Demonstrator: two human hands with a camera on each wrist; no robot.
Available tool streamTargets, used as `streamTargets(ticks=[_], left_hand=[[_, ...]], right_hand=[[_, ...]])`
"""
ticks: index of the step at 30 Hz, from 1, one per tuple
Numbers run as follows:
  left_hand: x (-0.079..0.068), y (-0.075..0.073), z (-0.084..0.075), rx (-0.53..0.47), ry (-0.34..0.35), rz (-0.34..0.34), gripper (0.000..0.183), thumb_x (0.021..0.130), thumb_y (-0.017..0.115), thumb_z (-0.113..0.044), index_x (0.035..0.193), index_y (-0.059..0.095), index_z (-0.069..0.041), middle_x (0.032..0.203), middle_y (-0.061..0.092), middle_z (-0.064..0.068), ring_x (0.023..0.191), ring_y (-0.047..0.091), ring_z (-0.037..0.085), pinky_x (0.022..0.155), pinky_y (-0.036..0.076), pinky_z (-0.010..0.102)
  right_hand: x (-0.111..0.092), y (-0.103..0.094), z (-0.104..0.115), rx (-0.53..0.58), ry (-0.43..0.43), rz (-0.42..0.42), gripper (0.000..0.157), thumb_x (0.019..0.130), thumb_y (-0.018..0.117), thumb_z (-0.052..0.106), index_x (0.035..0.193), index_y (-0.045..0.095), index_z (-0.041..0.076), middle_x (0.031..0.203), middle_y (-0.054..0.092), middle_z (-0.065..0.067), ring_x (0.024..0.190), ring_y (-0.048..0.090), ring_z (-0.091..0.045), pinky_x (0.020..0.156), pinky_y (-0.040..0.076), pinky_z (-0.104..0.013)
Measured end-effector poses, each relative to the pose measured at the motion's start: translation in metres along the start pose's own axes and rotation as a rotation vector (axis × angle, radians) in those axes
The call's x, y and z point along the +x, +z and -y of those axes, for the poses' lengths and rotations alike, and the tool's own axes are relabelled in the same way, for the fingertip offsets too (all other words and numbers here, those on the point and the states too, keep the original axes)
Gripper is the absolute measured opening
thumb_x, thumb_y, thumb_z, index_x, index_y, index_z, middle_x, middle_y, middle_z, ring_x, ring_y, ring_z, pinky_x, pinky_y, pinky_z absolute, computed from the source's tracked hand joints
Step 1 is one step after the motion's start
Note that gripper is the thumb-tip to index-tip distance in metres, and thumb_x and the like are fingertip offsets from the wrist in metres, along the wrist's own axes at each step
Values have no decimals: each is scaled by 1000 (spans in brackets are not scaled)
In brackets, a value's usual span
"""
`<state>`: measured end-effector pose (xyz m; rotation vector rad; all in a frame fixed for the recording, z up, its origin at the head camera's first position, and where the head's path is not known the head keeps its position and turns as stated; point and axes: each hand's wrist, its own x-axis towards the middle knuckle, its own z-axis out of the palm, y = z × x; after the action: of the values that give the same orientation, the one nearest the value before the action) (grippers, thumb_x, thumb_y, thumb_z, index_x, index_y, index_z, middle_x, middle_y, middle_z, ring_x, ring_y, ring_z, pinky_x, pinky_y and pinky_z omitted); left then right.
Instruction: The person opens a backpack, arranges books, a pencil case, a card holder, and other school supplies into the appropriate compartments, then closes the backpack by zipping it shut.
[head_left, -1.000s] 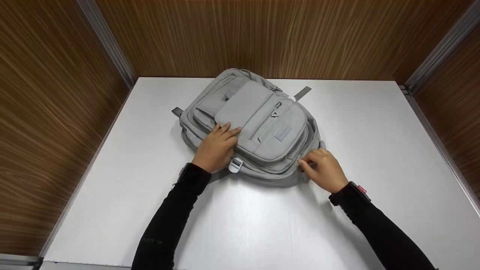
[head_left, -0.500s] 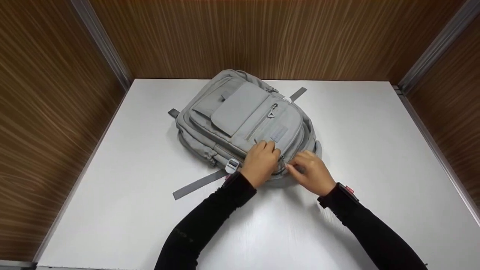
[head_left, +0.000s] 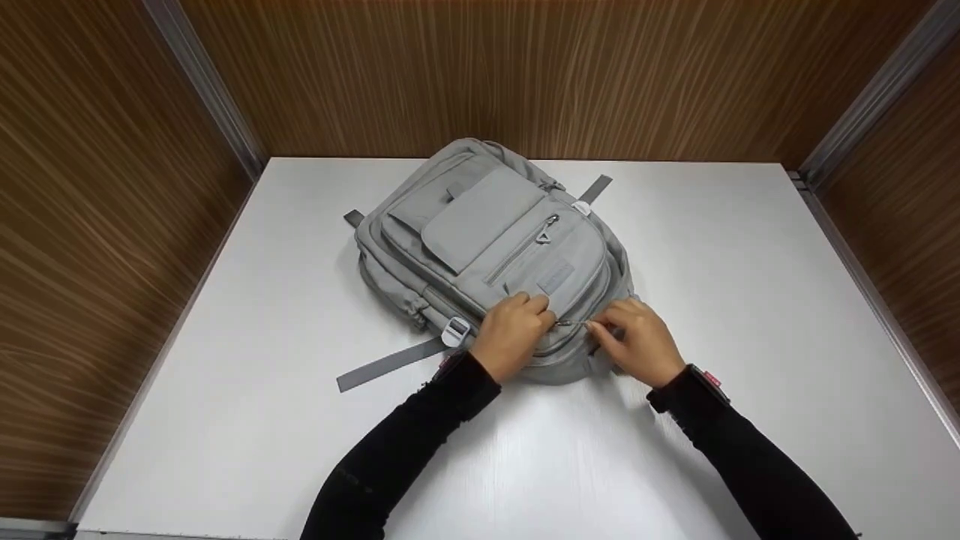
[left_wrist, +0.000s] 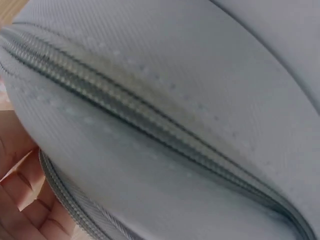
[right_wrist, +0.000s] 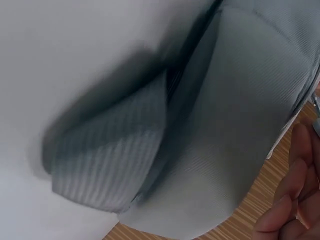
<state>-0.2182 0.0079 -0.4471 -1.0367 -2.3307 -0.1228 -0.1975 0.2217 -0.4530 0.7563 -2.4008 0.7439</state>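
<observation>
A grey backpack [head_left: 487, 217] lies front side up on the white table, tilted across it. My left hand [head_left: 511, 334] holds the fabric at the near edge of its front, fingers bent over it. Close to its right, my right hand [head_left: 637, 341] pinches a small metal zipper pull [head_left: 574, 323] between thumb and forefinger, drawn straight between the two hands. In the left wrist view a zipper [left_wrist: 150, 112] runs diagonally over the grey cloth. The right wrist view shows the curled right fingers [right_wrist: 292, 185] at its edge, with a glint of metal beside them.
A grey strap [head_left: 390, 364] with a white buckle [head_left: 456, 331] extends left onto the table [head_left: 187, 420]. Another strap end [head_left: 596, 189] sticks out behind the backpack. Wood-grain panels [head_left: 480, 75] enclose the back and sides.
My left hand has moved right from the flap's edge to beside the right hand and now holds the fabric there. My right hand went slightly left, then back right, with the zipper pull.
</observation>
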Motion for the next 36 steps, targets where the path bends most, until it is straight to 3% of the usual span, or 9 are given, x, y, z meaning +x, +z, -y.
streamTargets(ticks=[5, 11, 15, 22, 28, 33, 36], left_hand=[[-14, -3, 9, -60, 33, -27, 13, 74, 64, -6, 82, 67, -16, 80, 55, -5, 68, 45, 11, 62, 43, 21], [-35, -9, 28, -123, 34, -21, 10, 72, 68, -21, 80, 66, -15, 80, 56, -5, 68, 47, 11, 64, 44, 21], [-49, -13, 42, -135, 9, -4, 12, 70, 68, -23, 79, 65, -15, 81, 57, -4, 71, 50, 12, 66, 45, 22], [-75, -22, 70, -147, -39, -3, 13, 69, 69, -6, 78, 62, -12, 84, 55, -2, 78, 51, 16, 66, 46, 25], [-97, -26, 91, -185, -132, -37, 10, 72, 70, -12, 79, 63, -13, 84, 56, -3, 80, 53, 16, 66, 46, 26], [-102, -29, 100, -173, -188, -17, 8, 74, 69, -12, 79, 63, -12, 86, 56, -3, 82, 54, 17, 63, 46, 27], [-94, -38, 101, -153, -225, 71, 10, 71, 71, -13, 78, 64, -11, 83, 57, -1, 79, 54, 19, 63, 45, 29]], right_hand=[[1, -4, -5, -22, 19, -1, 8, 80, 65, 13, 72, 63, 12, 70, 55, 7, 65, 45, -12, 59, 35, -29], [-3, -13, -15, -36, 76, -38, 7, 79, 67, 11, 73, 64, 12, 68, 54, 8, 63, 45, -14, 58, 33, -26], [-6, -15, -20, -48, 97, -38, 9, 80, 66, 14, 72, 63, 13, 68, 54, 9, 64, 48, -16, 58, 35, -27], [-7, -15, -17, -50, 117, -34, 8, 80, 66, 16, 73, 64, 15, 69, 55, 9, 65, 48, -15, 58, 36, -26], [-9, -9, -11, -54, 101, 4, 8, 81, 65, 18, 73, 64, 16, 69, 54, 10, 65, 47, -11, 57, 37, -27], [-8, -5, -4, -24, 60, 26, 7, 81, 65, 17, 74, 64, 17, 69, 54, 11, 65, 47, -11, 57, 37, -25], [-5, -4, 2, 14, 32, 27, 7, 80, 66, 17, 73, 64, 18, 69, 53, 13, 65, 48, -10, 57, 37, -23]])
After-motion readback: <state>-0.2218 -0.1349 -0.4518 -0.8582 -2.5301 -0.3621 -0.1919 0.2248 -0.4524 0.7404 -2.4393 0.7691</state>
